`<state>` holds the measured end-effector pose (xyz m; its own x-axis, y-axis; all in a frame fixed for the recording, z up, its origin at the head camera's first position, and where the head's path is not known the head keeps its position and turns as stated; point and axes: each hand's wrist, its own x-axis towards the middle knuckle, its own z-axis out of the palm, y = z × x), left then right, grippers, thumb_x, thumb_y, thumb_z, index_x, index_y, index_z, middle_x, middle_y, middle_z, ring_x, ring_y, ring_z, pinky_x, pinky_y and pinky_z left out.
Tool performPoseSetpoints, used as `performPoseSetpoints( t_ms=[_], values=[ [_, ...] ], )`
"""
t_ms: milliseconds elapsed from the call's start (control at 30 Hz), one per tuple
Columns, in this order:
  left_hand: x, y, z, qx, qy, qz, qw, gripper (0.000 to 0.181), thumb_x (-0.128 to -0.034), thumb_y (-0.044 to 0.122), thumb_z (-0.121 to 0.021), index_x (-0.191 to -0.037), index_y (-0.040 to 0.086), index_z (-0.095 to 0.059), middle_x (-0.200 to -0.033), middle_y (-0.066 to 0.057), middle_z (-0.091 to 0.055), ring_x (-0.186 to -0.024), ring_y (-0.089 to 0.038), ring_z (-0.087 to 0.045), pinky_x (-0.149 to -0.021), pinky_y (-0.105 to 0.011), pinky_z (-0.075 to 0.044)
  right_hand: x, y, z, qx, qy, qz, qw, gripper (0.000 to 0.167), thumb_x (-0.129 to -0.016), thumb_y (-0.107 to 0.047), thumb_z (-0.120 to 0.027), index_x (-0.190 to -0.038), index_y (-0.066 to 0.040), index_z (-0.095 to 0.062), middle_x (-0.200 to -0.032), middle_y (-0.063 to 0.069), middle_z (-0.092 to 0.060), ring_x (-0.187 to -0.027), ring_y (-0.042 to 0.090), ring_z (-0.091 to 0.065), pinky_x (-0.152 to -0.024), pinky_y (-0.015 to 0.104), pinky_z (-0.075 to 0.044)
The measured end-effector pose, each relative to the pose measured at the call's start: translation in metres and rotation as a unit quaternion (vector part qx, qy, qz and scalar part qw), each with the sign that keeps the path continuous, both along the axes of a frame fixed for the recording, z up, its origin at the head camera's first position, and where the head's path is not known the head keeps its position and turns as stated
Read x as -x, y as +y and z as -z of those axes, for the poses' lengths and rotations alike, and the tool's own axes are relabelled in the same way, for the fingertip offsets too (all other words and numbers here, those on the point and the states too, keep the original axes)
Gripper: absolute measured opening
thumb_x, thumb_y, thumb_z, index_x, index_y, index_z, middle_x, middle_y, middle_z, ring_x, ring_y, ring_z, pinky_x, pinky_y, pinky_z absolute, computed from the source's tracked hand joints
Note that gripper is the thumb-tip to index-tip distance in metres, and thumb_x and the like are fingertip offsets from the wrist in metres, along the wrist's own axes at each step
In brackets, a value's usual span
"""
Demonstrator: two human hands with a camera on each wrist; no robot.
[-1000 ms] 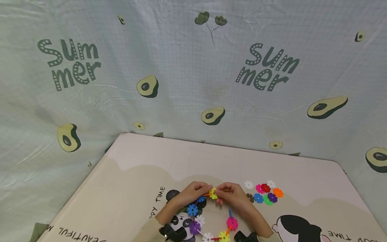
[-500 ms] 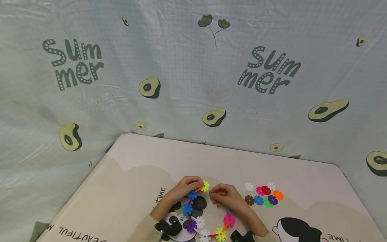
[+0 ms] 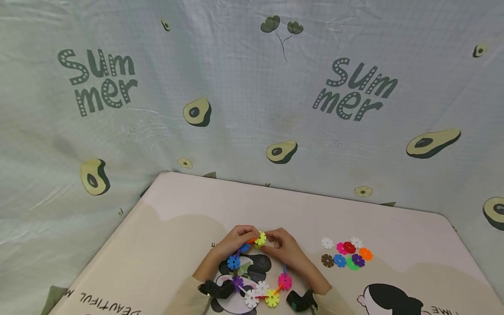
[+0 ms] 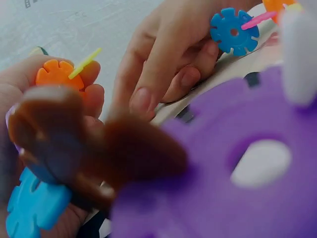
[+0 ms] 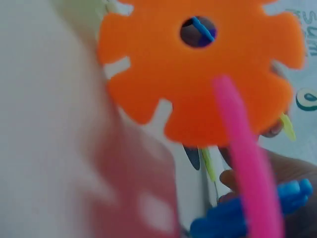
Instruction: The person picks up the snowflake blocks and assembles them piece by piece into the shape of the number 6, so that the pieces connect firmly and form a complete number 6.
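Note:
In the head view, my left hand [image 3: 236,239] pinches the chain of notched plastic discs by an orange disc [image 3: 252,241]. A yellow disc [image 3: 260,238] sticks out past those fingertips. My right hand [image 3: 285,250] is bent close to its right edge; whether it touches is unclear. The left wrist view has the orange disc [image 4: 59,75] with the yellow one [image 4: 85,63] edge-on in the left fingers, and the right hand [image 4: 161,59] beside them. A large orange disc [image 5: 198,74] hides much of the right wrist view.
Below the hands the chain curves round through a purple disc [image 3: 237,282], white discs, a yellow disc [image 3: 272,298] and a pink disc [image 3: 285,281]. Loose discs, among them a brown one [image 3: 327,260], lie to the right on the printed cloth [image 3: 189,245].
Both hands and the chain have shifted left. My right hand's fingers came away from the yellow disc, then moved back beside it. The left hand has kept its pinch.

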<state>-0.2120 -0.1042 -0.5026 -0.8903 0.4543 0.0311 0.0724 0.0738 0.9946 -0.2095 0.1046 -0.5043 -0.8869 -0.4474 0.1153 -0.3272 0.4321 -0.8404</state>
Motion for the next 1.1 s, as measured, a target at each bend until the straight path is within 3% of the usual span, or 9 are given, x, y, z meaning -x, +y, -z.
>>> performPoseSetpoints(
  t_ms=[200, 333, 500, 667, 833, 967, 1100],
  values=[
    [0.0, 0.002, 0.0, 0.002, -0.002, 0.001, 1.0, 0.03, -0.1005, 0.014, -0.05, -0.103, -0.014, -0.062, -0.092, 0.003, -0.063, -0.091, -0.013, -0.054, -0.086, -0.022, -0.045, 0.001, -0.005, -0.004, -0.021, 0.014, 0.006, 0.9997, 0.03, -0.075, -0.015, -0.084, -0.099, -0.001, -0.072, -0.087, 0.003, -0.051, -0.061, 0.006, -0.038, -0.053, 0.022, -0.032],
    [-0.001, 0.001, 0.001, 0.004, -0.003, -0.001, 1.0, 0.03, -0.1005, 0.014, -0.051, -0.103, -0.013, -0.062, -0.093, 0.002, -0.064, -0.09, -0.013, -0.054, -0.085, -0.022, -0.045, 0.0, -0.004, -0.006, -0.026, -0.008, 0.007, 0.9996, 0.029, -0.075, -0.012, -0.083, -0.095, 0.001, -0.068, -0.086, 0.002, -0.051, -0.059, 0.005, -0.04, -0.052, 0.02, -0.033],
    [0.0, 0.001, 0.002, 0.005, 0.002, 0.002, 1.0, 0.03, -0.1009, 0.013, -0.05, -0.105, -0.013, -0.062, -0.097, -0.002, -0.065, -0.091, -0.011, -0.055, -0.085, -0.021, -0.045, -0.002, -0.003, -0.009, -0.011, -0.038, -0.013, 0.9991, 0.026, -0.078, -0.008, -0.08, -0.096, 0.001, -0.063, -0.07, 0.0, -0.049, -0.052, 0.004, -0.04, -0.046, 0.02, -0.032],
    [-0.001, 0.002, 0.003, 0.011, 0.008, 0.002, 0.9999, 0.029, -0.101, 0.013, -0.05, -0.105, -0.012, -0.063, -0.102, -0.009, -0.066, -0.094, -0.012, -0.055, -0.086, -0.021, -0.045, -0.002, -0.006, -0.008, -0.025, -0.022, -0.02, 0.9993, 0.034, -0.078, -0.015, -0.082, -0.105, -0.001, -0.067, -0.082, 0.001, -0.054, -0.061, 0.007, -0.042, -0.053, 0.021, -0.034],
    [-0.001, 0.004, 0.003, 0.017, 0.012, 0.003, 0.9998, 0.028, -0.1009, 0.013, -0.05, -0.105, -0.011, -0.064, -0.103, -0.013, -0.066, -0.095, -0.014, -0.055, -0.087, -0.021, -0.045, -0.003, -0.012, -0.009, -0.055, -0.007, 0.01, 0.9984, 0.033, -0.071, -0.019, -0.087, -0.092, -0.002, -0.068, -0.083, 0.001, -0.053, -0.073, 0.013, -0.043, -0.062, 0.024, -0.034],
    [0.0, 0.004, 0.003, 0.024, 0.019, 0.002, 0.9995, 0.028, -0.1006, 0.012, -0.05, -0.104, -0.011, -0.064, -0.102, -0.014, -0.066, -0.093, -0.011, -0.055, -0.087, -0.021, -0.045, -0.005, -0.012, -0.013, -0.058, -0.026, 0.026, 0.9977, 0.035, -0.068, -0.014, -0.088, -0.09, 0.0, -0.065, -0.083, 0.002, -0.055, -0.071, 0.014, -0.043, -0.06, 0.024, -0.034],
    [0.0, 0.002, 0.002, 0.033, 0.026, -0.005, 0.9991, 0.027, -0.1003, 0.012, -0.05, -0.103, -0.011, -0.065, -0.1, -0.012, -0.066, -0.092, -0.01, -0.055, -0.086, -0.022, -0.045, -0.005, -0.007, -0.016, -0.034, -0.05, 0.018, 0.998, 0.034, -0.069, -0.011, -0.088, -0.09, 0.0, -0.063, -0.081, 0.002, -0.059, -0.067, 0.014, -0.045, -0.057, 0.023, -0.037]
  ],
)
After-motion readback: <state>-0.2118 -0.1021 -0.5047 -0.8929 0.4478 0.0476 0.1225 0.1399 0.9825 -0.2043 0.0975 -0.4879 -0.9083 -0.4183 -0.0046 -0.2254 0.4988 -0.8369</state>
